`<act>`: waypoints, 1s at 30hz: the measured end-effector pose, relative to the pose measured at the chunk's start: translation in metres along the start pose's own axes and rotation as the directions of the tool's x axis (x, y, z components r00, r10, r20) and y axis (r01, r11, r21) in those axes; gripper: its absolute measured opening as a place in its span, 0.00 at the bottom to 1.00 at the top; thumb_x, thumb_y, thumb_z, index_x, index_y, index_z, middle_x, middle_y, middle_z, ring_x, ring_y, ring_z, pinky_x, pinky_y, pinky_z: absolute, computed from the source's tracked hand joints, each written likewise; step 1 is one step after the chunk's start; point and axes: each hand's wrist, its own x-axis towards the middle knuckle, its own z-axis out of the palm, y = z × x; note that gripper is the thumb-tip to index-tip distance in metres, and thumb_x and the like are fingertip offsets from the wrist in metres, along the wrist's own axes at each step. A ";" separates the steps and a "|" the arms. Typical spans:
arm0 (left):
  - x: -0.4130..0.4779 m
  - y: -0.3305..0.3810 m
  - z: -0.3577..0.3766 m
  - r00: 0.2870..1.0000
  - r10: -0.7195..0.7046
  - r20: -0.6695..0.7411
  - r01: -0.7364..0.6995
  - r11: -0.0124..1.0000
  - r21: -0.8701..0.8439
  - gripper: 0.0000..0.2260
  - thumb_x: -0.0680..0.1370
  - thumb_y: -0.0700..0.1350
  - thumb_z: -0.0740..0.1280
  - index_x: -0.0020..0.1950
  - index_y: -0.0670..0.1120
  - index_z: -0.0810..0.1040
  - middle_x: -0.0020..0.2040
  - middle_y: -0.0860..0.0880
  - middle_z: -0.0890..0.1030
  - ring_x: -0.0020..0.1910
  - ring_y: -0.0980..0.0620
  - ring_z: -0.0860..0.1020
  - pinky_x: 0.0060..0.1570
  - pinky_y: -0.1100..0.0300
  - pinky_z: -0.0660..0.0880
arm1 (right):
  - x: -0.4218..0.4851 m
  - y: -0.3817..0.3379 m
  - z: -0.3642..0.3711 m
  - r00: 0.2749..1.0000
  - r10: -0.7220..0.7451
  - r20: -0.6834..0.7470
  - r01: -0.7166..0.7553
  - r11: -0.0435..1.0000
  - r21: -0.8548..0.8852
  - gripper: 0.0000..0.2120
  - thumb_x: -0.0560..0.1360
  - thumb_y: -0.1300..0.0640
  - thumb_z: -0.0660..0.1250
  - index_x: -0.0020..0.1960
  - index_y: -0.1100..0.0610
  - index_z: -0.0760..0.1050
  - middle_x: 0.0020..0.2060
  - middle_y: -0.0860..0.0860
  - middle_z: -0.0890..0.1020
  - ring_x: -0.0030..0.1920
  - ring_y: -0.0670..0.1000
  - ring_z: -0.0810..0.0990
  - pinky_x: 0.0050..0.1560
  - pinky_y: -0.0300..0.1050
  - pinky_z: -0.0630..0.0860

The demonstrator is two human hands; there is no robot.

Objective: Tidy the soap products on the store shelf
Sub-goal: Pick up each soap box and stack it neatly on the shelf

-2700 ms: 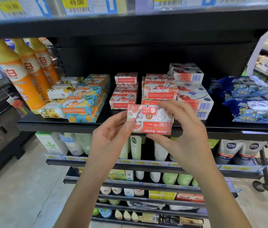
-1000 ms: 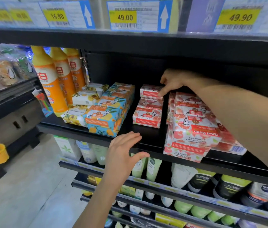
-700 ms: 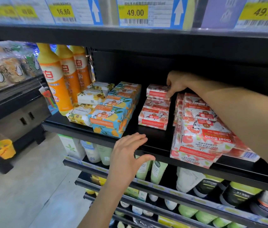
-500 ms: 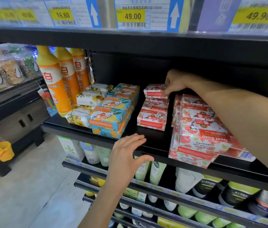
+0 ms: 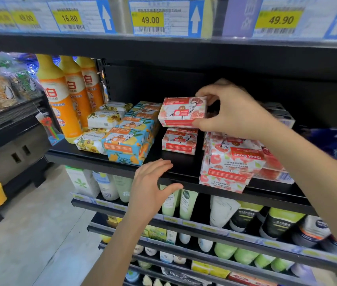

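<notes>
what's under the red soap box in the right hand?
A matching red soap box on the black shelf. The held box and right hand cover its back edge; whether the two boxes touch is unclear.

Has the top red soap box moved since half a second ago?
Yes. The right hand now holds the red box lifted off the back of the red stack and brought toward the front of the shelf.
</notes>
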 end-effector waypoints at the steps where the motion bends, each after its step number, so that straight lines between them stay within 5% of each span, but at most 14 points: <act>1: 0.000 0.002 -0.002 1.000 -0.013 0.012 0.013 1.000 -0.012 0.28 0.71 0.63 0.72 0.67 0.52 0.81 0.66 0.63 0.75 0.67 0.70 0.64 0.75 0.65 0.56 | -0.014 -0.004 -0.002 0.999 -0.026 -0.023 0.027 0.999 0.018 0.25 0.68 0.46 0.79 0.62 0.49 0.78 0.56 0.47 0.76 0.53 0.45 0.78 0.56 0.35 0.74; 4: -0.004 0.017 -0.019 0.991 -0.109 0.077 0.120 0.980 -0.157 0.26 0.73 0.55 0.78 0.69 0.58 0.77 0.66 0.68 0.74 0.66 0.75 0.65 0.73 0.59 0.66 | -0.054 -0.014 -0.002 0.994 -0.059 -0.091 0.064 0.996 0.057 0.28 0.68 0.43 0.77 0.65 0.49 0.76 0.57 0.45 0.74 0.55 0.43 0.76 0.54 0.29 0.70; 6: -0.011 0.029 -0.035 0.979 -0.158 0.130 0.195 0.913 -0.358 0.27 0.73 0.52 0.78 0.70 0.60 0.75 0.65 0.66 0.78 0.68 0.69 0.71 0.70 0.57 0.70 | -0.079 -0.016 0.003 0.988 -0.074 -0.139 0.090 0.989 0.115 0.29 0.68 0.42 0.75 0.66 0.49 0.76 0.58 0.45 0.74 0.57 0.42 0.76 0.56 0.30 0.71; 11: -0.031 0.053 -0.058 0.968 -0.172 0.182 0.247 0.533 -0.809 0.35 0.66 0.66 0.79 0.69 0.53 0.77 0.62 0.48 0.83 0.60 0.44 0.83 0.59 0.44 0.80 | -0.128 -0.018 0.021 0.970 -0.099 -0.223 0.146 0.968 0.203 0.30 0.70 0.47 0.76 0.69 0.55 0.76 0.60 0.48 0.74 0.62 0.44 0.75 0.63 0.35 0.70; 14: -0.037 0.065 -0.064 0.948 -0.227 0.221 0.302 0.433 -0.849 0.35 0.66 0.69 0.77 0.67 0.51 0.80 0.59 0.47 0.85 0.57 0.45 0.84 0.53 0.50 0.82 | -0.147 -0.021 0.036 0.974 -0.090 -0.207 0.145 0.953 0.268 0.30 0.70 0.51 0.77 0.70 0.55 0.75 0.60 0.48 0.74 0.64 0.45 0.73 0.64 0.37 0.71; 20: -0.060 0.066 -0.066 0.915 -0.314 0.254 0.370 0.401 -0.838 0.27 0.71 0.55 0.77 0.67 0.44 0.80 0.58 0.43 0.85 0.57 0.46 0.84 0.52 0.57 0.81 | -0.173 -0.027 0.067 0.995 0.003 -0.095 0.044 0.877 0.479 0.31 0.72 0.54 0.78 0.73 0.46 0.73 0.63 0.44 0.72 0.69 0.45 0.71 0.69 0.37 0.68; 25: -0.072 0.069 -0.062 0.905 -0.333 0.266 0.386 0.378 -0.842 0.21 0.77 0.48 0.71 0.67 0.40 0.79 0.60 0.40 0.84 0.60 0.41 0.83 0.56 0.53 0.82 | -0.185 -0.037 0.082 0.973 0.229 0.009 -0.133 0.533 0.836 0.29 0.71 0.53 0.78 0.70 0.43 0.74 0.62 0.45 0.80 0.65 0.49 0.79 0.63 0.43 0.78; 30: -0.075 0.074 -0.057 0.904 -0.327 0.276 0.394 0.383 -0.836 0.25 0.74 0.52 0.71 0.68 0.41 0.78 0.60 0.40 0.84 0.61 0.40 0.82 0.62 0.45 0.79 | -0.191 -0.045 0.097 0.891 0.436 0.126 -0.249 0.237 0.939 0.19 0.72 0.46 0.73 0.62 0.48 0.81 0.53 0.51 0.87 0.53 0.52 0.86 0.52 0.50 0.84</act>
